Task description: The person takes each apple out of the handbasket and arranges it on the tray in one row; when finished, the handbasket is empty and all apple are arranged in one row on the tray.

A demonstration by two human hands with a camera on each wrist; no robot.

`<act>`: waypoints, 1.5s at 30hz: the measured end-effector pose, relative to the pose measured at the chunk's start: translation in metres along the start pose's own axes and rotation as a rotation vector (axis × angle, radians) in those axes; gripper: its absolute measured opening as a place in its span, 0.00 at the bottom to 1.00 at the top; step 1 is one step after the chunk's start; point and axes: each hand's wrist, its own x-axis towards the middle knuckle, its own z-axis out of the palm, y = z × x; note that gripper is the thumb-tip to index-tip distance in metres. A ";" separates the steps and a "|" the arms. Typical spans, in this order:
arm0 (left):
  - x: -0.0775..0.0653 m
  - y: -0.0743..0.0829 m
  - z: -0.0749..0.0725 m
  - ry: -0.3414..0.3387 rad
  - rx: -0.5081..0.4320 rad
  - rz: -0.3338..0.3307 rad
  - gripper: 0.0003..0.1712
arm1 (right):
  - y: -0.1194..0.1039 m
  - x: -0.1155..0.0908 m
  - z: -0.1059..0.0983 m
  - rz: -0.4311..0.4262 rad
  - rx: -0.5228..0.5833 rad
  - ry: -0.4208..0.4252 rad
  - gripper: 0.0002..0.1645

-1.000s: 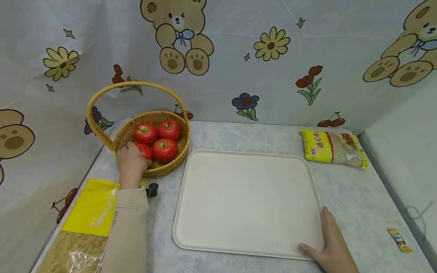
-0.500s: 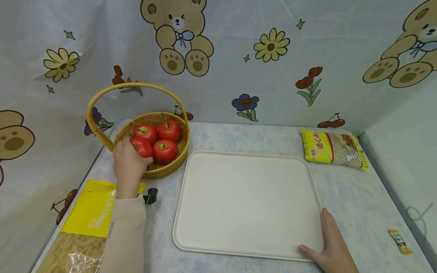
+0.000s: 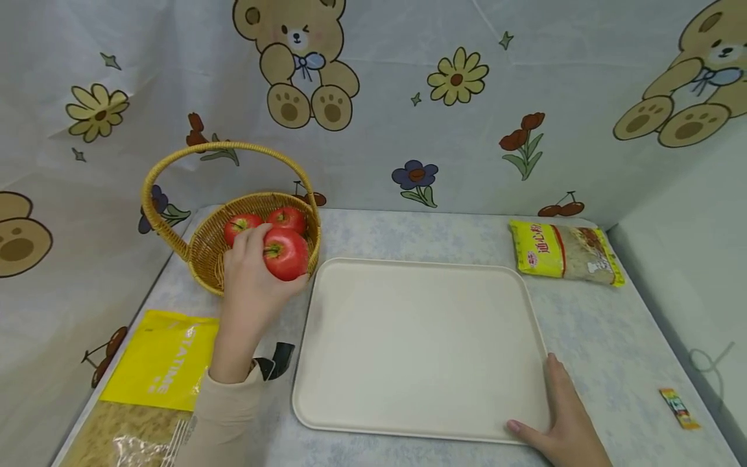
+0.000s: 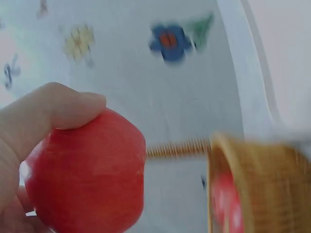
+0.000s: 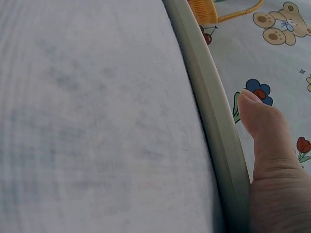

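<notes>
A red apple [image 3: 286, 253] is in my left hand [image 3: 253, 279], raised over the front right part of the wicker basket [image 3: 204, 259]. In the left wrist view, my thumb lies across the top of the apple [image 4: 92, 174] with the fingers curled behind it. Two more apples show inside the basket, one at the left [image 3: 242, 226] and one behind [image 3: 287, 219]; the hand and held apple hide part of the inside. My right hand [image 3: 563, 421] rests at the near right corner of the white tray [image 3: 420, 350], fingers along its outer side, straight thumb over the rim.
A yellow pasta bag [image 3: 160, 363] lies at the front left, partly under the left forearm. Another yellow food bag [image 3: 566, 253] lies at the back right. A small orange packet [image 3: 679, 408] sits near the right edge. The basket's tall handle [image 3: 227, 146] arches above it.
My left hand has lifted an apple from the front left of the basket and moved right with it. The right hand stays at the tray. The head view has shifted slightly.
</notes>
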 end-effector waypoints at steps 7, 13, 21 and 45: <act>-0.010 0.040 0.027 -0.205 -0.144 0.082 0.51 | 0.001 -0.002 0.002 -0.021 -0.008 0.027 0.86; -0.013 0.064 0.059 -0.293 -0.166 0.154 0.49 | 0.002 -0.004 0.002 -0.053 0.010 0.049 0.86; -0.021 0.098 0.119 -0.455 -0.269 0.238 0.51 | 0.002 -0.004 0.001 -0.034 0.003 0.022 0.86; -0.047 0.171 0.281 -0.611 -0.193 0.433 0.49 | 0.006 -0.003 0.002 -0.081 0.012 0.024 0.87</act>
